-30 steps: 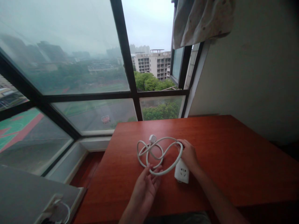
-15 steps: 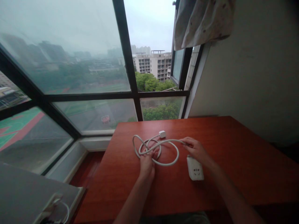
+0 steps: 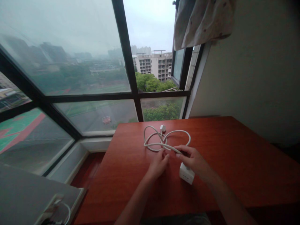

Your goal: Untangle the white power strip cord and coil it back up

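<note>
On the near side of the right hand (image 3: pixel 193 159) sits a white socket block (image 3: pixel 187 175). That hand pinches the white cable (image 3: pixel 172 148) between thumb and fingers. The left hand (image 3: pixel 157 165), fingers curled, is against or just beside the cable; I cannot tell whether it grips. Beyond both hands the cable loops, then its plug (image 3: pixel 162 128), then the window frame (image 3: pixel 91 98)

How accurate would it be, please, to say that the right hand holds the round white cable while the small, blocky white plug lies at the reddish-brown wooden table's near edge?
Only one part is wrong: the small white plug lies towards the far edge of the table, as the head view shows. The right hand does hold the white cable.
</note>
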The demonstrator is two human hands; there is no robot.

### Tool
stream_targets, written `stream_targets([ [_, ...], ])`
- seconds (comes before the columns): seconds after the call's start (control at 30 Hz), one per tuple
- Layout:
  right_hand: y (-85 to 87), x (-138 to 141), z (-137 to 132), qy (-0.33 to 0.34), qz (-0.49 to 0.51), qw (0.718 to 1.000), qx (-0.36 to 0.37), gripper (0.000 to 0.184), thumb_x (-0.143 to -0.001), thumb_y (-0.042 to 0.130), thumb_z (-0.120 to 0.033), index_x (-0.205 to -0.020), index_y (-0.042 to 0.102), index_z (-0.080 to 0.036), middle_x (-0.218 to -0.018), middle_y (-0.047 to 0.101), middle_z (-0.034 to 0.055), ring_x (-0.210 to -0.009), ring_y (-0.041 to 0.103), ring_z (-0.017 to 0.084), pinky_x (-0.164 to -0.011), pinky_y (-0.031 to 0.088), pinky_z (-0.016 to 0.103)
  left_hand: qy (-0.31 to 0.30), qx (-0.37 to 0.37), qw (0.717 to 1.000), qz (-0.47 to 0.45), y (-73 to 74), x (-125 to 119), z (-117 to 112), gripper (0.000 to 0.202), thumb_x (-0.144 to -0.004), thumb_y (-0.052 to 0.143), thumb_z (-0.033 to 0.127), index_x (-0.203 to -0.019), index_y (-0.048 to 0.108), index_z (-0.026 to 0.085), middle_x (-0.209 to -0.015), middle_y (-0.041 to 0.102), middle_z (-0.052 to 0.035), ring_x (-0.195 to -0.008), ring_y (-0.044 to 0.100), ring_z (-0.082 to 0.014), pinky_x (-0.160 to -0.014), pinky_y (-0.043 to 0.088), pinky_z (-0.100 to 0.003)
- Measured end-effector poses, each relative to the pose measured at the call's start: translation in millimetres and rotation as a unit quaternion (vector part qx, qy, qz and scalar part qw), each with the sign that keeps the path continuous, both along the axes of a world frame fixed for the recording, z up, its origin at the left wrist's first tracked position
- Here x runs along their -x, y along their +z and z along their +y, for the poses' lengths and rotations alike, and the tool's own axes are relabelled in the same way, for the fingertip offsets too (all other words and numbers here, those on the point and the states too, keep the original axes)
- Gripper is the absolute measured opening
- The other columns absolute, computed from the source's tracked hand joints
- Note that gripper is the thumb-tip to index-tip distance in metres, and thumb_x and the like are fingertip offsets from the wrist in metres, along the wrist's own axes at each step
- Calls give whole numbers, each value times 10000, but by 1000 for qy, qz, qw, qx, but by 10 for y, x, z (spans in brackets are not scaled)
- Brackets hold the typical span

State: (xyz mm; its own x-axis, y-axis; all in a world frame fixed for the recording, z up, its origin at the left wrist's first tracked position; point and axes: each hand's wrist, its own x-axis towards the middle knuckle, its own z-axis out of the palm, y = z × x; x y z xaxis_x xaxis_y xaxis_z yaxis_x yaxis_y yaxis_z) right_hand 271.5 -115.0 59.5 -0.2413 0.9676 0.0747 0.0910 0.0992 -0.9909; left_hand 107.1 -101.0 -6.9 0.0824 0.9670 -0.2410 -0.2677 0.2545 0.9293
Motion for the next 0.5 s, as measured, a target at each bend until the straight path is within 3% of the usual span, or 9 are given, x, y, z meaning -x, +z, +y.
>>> stream_targets([
  [0.07,-1,50,-52,4,59,997,56,282,-732,656,-287,-992,724,-204,-818,692,34,-682,581,162,-617,457,273,-31,-59,996,54,69,45,-136,117,-731,690,141,-844,692,169,-808,684,-37,-764,608,-175,-751,456,-228],
  [0.13,2,126,-104,3,145,982,117,318,-742,663,-320,-1031,712,-195,-772,664,30,-588,524,124,-530,414,238,-22,-90,993,67,177,82,-289,115,-742,683,144,-849,711,177,-917,698,-62,-898,610,-203,-832,448,-240],
  [0.23,-3,287,-160,7,270,949,165,303,-720,693,-329,-992,717,-198,-809,655,38,-632,539,119,-562,432,228,-62,-105,991,58,343,138,-529,120,-777,664,177,-877,729,172,-960,705,-79,-929,611,-234,-869,445,-260],
  [0.27,-13,349,-169,9,289,943,165,294,-709,707,-323,-978,719,-205,-838,661,40,-684,563,129,-607,451,234,-50,-111,991,56,382,160,-602,145,-783,663,187,-910,731,171,-990,702,-82,-946,609,-240,-882,440,-260],
  [0.4,-61,609,-162,38,245,960,132,316,-704,736,-305,-1011,712,-232,-940,688,37,-846,609,168,-735,476,271,-2,-128,988,86,408,245,-793,328,-719,735,178,-1045,706,178,-1097,678,-87,-1080,558,-278,-961,408,-275],
  [0.5,-44,802,-143,61,176,980,76,317,-725,720,-296,-1036,709,-233,-958,693,27,-856,621,175,-749,482,283,26,-115,990,79,342,285,-817,324,-692,759,190,-1010,699,176,-1009,688,-84,-1041,562,-289,-931,438,-294],
])
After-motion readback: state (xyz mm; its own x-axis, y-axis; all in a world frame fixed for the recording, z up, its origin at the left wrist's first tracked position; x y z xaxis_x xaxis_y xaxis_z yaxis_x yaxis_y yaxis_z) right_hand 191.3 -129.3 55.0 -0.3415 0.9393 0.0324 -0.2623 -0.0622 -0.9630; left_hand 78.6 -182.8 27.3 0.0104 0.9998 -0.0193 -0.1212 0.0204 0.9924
